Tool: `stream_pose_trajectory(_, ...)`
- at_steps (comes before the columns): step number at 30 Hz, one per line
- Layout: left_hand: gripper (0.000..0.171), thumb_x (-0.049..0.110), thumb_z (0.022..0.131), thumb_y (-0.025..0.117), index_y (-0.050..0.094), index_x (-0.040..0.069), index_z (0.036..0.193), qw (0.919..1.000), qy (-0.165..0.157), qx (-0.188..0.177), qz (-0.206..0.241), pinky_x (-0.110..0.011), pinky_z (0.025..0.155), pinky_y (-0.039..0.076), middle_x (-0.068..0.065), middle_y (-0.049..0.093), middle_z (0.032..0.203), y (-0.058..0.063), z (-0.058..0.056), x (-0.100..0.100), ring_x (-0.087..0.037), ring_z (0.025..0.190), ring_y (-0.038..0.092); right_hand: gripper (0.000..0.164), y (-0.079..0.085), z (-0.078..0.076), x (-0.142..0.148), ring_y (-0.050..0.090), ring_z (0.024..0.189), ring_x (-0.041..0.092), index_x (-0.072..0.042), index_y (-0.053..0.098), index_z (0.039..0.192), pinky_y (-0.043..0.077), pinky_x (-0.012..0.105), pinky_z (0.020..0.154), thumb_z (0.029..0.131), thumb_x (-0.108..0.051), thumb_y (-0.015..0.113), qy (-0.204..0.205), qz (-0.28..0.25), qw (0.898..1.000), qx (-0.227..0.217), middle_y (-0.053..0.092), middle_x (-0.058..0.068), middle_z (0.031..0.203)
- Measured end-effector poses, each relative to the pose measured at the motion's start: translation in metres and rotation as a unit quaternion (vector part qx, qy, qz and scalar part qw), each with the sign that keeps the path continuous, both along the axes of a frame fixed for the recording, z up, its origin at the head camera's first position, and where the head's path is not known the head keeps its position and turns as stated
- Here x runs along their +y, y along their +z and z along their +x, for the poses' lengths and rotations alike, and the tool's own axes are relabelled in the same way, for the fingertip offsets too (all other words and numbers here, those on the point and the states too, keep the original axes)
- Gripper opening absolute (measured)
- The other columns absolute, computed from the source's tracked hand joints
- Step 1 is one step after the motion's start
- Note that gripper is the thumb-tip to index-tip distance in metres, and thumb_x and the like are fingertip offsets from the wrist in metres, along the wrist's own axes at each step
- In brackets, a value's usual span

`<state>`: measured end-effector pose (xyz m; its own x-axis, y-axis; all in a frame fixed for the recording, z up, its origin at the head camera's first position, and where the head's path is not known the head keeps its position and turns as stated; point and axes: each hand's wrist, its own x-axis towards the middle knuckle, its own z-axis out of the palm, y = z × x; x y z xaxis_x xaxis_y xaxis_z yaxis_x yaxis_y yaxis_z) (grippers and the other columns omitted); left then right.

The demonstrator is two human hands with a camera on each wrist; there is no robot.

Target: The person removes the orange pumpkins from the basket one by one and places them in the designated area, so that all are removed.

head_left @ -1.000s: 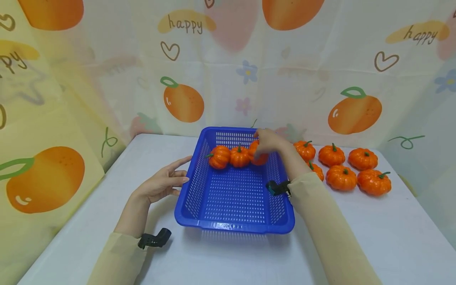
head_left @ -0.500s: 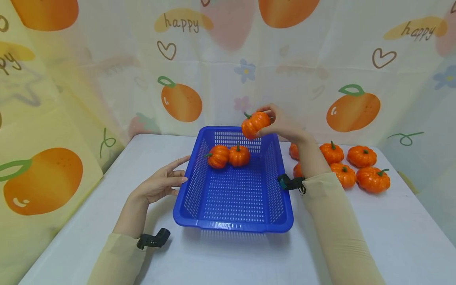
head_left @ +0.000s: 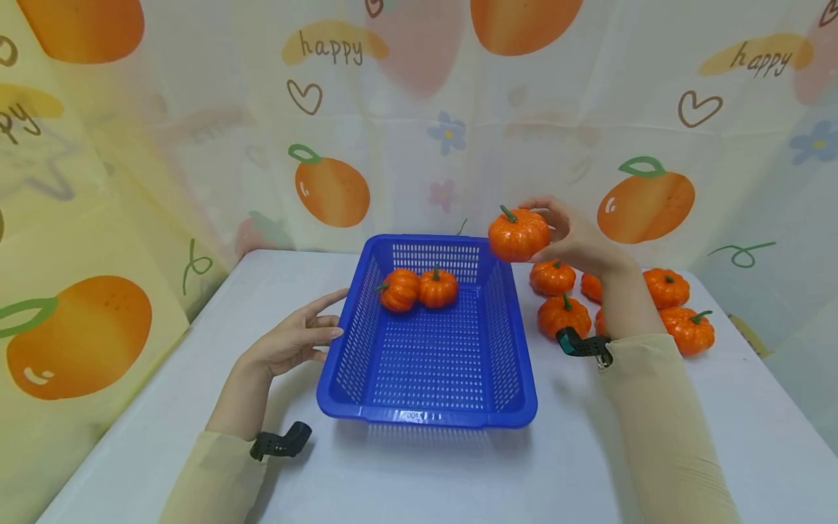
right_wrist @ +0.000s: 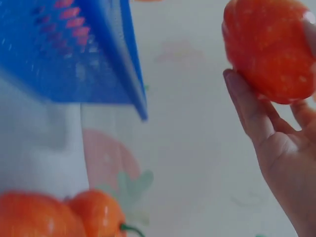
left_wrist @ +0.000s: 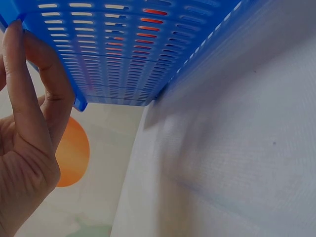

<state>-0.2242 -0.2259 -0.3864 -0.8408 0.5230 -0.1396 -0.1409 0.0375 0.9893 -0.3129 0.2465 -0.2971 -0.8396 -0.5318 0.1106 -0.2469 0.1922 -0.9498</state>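
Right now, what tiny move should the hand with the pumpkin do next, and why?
I think the right hand should move the held pumpkin a little farther right, toward the other pumpkins on the table. A second ago it was inside the blue basket; now it's up by the back right corner, and the right wrist view shows a gap between them.

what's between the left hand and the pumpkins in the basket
The basket's slotted wall. The head view shows the left hand outside it and two pumpkins inside; the left wrist view shows orange through it.
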Motion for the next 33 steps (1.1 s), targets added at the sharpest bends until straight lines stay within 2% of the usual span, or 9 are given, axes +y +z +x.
stream_pose_trajectory(8, 0.076, 0.005, 0.098, 0.053, 0.01, 0.017, 0.16, 1.0, 0.002, 0.0, -0.006, -0.029, 0.069, 0.063, 0.0, 0.069, 0.106, -0.001, -0.002, 0.0, -0.012, 0.084, 0.072, 0.07, -0.013, 0.01, 0.048, 0.056, 0.12, 0.011, -0.015, 0.041, 0.144, 0.055, 0.023, 0.096, 0.084, 0.015, 0.058, 0.036, -0.066, 0.997, -0.005, 0.045, -0.002, 0.145)
stream_pose_trajectory(12, 0.076, 0.005, 0.098, 0.053, 0.011, 0.017, 0.16, 1.0, 0.001, 0.003, -0.008, -0.029, 0.069, 0.063, 0.0, 0.069, 0.106, -0.002, -0.002, 0.0, -0.011, 0.084, 0.072, 0.071, -0.021, 0.018, 0.069, 0.057, 0.12, 0.008, -0.016, 0.041, 0.145, 0.055, 0.023, 0.096, 0.083, 0.015, 0.058, 0.035, -0.069, 0.997, -0.017, 0.045, -0.003, 0.144)
stream_pose_trajectory(16, 0.075, 0.006, 0.098, 0.053, 0.011, 0.017, 0.159, 0.9999, 0.002, 0.005, -0.012, -0.031, 0.07, 0.063, 0.0, 0.069, 0.107, -0.003, -0.002, -0.002, -0.012, 0.085, 0.072, 0.073, -0.032, 0.026, 0.086, 0.059, 0.119, 0.006, -0.014, 0.039, 0.146, 0.057, 0.023, 0.093, 0.082, 0.018, 0.056, 0.068, -0.072, 0.995, -0.017, 0.045, -0.004, 0.143)
stream_pose_trajectory(21, 0.075, 0.008, 0.098, 0.054, 0.011, 0.018, 0.159, 0.9998, 0.007, 0.007, -0.018, -0.031, 0.07, 0.063, 0.0, 0.069, 0.106, -0.004, -0.002, -0.002, -0.012, 0.085, 0.072, 0.076, -0.047, 0.033, 0.101, 0.049, 0.128, 0.004, -0.009, 0.037, 0.147, 0.054, 0.019, 0.099, 0.08, 0.019, 0.057, 0.111, -0.059, 0.992, -0.002, 0.043, -0.006, 0.146)
stream_pose_trajectory(26, 0.075, 0.007, 0.098, 0.053, 0.011, 0.016, 0.16, 0.9998, 0.005, 0.005, -0.016, -0.031, 0.07, 0.063, 0.0, 0.069, 0.105, -0.002, -0.001, -0.001, -0.012, 0.084, 0.072, 0.073, -0.059, 0.041, 0.11, 0.031, 0.135, 0.005, -0.012, 0.042, 0.143, 0.046, 0.011, 0.102, 0.078, 0.017, 0.059, 0.122, -0.023, 0.992, 0.017, 0.039, -0.006, 0.146)
stream_pose_trajectory(29, 0.075, 0.006, 0.098, 0.053, 0.011, 0.016, 0.16, 0.9998, 0.004, 0.004, -0.017, -0.031, 0.069, 0.063, 0.0, 0.069, 0.105, -0.001, -0.001, -0.001, -0.011, 0.084, 0.072, 0.072, -0.063, 0.045, 0.112, 0.032, 0.134, 0.0, -0.016, 0.043, 0.141, 0.045, 0.01, 0.101, 0.078, 0.013, 0.062, 0.122, 0.016, 0.992, 0.004, 0.041, -0.01, 0.143)
stream_pose_trajectory(33, 0.075, 0.006, 0.099, 0.053, 0.01, 0.016, 0.16, 0.9999, 0.003, 0.004, -0.016, -0.03, 0.069, 0.063, 0.001, 0.069, 0.104, -0.001, -0.001, 0.0, -0.011, 0.083, 0.072, 0.071, -0.068, 0.05, 0.113, 0.041, 0.131, 0.001, -0.011, 0.04, 0.142, 0.046, 0.016, 0.103, 0.078, 0.006, 0.065, 0.13, 0.053, 0.99, -0.033, 0.043, -0.008, 0.143)
